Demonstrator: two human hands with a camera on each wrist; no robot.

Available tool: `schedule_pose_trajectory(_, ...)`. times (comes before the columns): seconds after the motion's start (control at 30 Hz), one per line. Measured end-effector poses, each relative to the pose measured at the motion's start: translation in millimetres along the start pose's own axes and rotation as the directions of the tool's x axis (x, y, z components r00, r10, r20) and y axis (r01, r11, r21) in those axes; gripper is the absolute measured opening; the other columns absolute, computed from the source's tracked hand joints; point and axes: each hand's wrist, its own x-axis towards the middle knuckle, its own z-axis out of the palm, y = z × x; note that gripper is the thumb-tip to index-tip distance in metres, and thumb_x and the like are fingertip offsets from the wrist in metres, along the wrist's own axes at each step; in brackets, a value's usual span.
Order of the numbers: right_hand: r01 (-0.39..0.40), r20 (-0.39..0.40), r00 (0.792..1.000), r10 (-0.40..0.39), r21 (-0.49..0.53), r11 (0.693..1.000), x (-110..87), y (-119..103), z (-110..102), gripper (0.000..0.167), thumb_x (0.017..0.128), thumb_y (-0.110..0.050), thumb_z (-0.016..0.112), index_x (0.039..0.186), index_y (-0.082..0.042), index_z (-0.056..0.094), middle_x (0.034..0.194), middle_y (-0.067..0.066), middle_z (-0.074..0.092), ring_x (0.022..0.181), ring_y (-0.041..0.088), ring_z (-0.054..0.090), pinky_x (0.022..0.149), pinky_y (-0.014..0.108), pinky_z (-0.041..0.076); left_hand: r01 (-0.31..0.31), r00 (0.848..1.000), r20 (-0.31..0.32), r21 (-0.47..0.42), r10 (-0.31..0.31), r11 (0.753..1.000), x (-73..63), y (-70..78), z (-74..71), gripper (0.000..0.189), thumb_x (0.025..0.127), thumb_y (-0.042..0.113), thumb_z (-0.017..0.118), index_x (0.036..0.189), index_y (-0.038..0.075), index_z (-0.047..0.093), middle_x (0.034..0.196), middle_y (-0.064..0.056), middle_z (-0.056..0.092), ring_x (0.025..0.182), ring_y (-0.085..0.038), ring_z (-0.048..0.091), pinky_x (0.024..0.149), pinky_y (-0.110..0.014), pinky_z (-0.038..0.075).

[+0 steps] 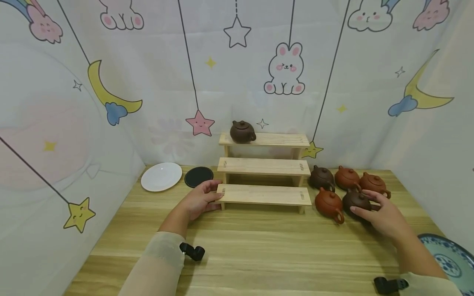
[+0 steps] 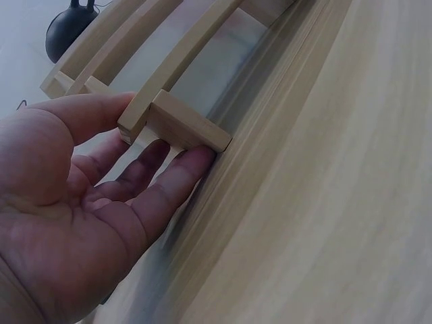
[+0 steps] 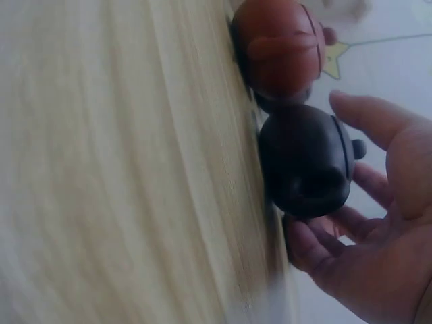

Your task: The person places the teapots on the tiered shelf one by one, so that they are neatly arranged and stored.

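Note:
My left hand (image 1: 201, 200) holds the left end of a three-step wooden display stand (image 1: 263, 193). In the left wrist view, the thumb lies against the end of the lowest board and the fingertips (image 2: 199, 158) reach the leg beneath. A dark brown teapot (image 1: 242, 132) sits on the top step. At the right, my right hand (image 1: 383, 213) is spread around another dark teapot (image 3: 307, 162) on the table. Its thumb and fingers stand on opposite sides of the pot, and the right wrist view shows a gap beside the thumb.
Beside that pot are a reddish-brown teapot (image 1: 328, 202), a dark teapot (image 1: 321, 177) and two more reddish ones (image 1: 347, 177) behind. A white plate (image 1: 161, 176) and a black round coaster (image 1: 198, 176) lie left of the stand. A blue-patterned plate (image 1: 448, 261) is at the right edge.

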Motion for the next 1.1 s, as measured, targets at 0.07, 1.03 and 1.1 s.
schedule_pose_trajectory(0.07,0.002,0.008,1.0,-0.002,0.0,1.0,1.2,1,0,0.101,0.101,-0.056,0.069,0.169,0.001,0.02,0.17,0.037,0.024,0.145,0.064,0.037,0.105,0.068,0.051,0.001,1.0,0.0,-0.001,-0.001,1.0,-0.3,-0.1,-0.2,0.063,0.106,0.009,0.065,0.163,0.01,0.038,0.165,-0.018,0.042,0.133,-0.027,0.062,0.11,-0.05,0.058)
schedule_pose_trajectory(1.03,-0.025,-0.015,1.0,0.026,0.011,1.0,-7.3,-11,-12,0.104,0.099,-0.058,0.071,0.171,-0.005,0.017,0.169,0.039,0.023,0.146,0.063,0.037,0.097,0.057,0.061,0.005,1.0,0.003,-0.008,-0.005,1.0,-1.4,0.8,0.6,0.062,0.106,0.008,0.064,0.162,0.01,0.038,0.164,-0.018,0.041,0.131,-0.025,0.062,0.11,-0.05,0.059)
schedule_pose_trajectory(1.1,-0.029,-0.019,0.999,0.03,0.058,0.998,-9.8,-18,-15,0.106,0.099,-0.058,0.071,0.172,-0.008,0.014,0.169,0.039,0.024,0.148,0.062,0.035,0.097,0.057,0.059,0.01,1.0,0.001,-0.009,-0.01,1.0,-1.8,1.1,0.8,0.062,0.106,0.008,0.065,0.162,0.01,0.039,0.164,-0.018,0.041,0.131,-0.025,0.062,0.11,-0.05,0.059)
